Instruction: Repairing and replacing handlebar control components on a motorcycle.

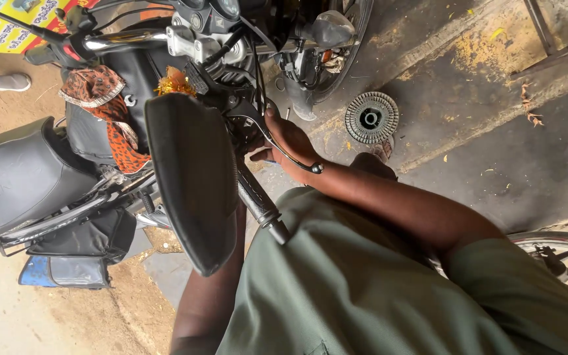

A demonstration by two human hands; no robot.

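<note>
Head view, counted up quick: one black motorcycle point(47, 177) is seen from above, with one black rubber handlebar grip point(261, 204), one thin black brake lever with a ball end point(290, 154) and one big black plastic hand guard point(195, 177) in front of it. One round grey ribbed clutch disc point(371, 118) is laid flat on the stained concrete floor point(494, 151), well apart from the bike's front wheel. One orange-and-brown patterned cloth point(110, 118) is draped over the tank area, and one blue-and-black side bag point(67, 269) is hung low by the seat.

The right hand point(290, 141) is reached forward from a bent elbow and is closed narrow around the lever mount, just above the grip, fingers tucked behind the lever. The left hand is hidden behind the hand guard, only the forearm is seen going up, so its state can't be told.
</note>
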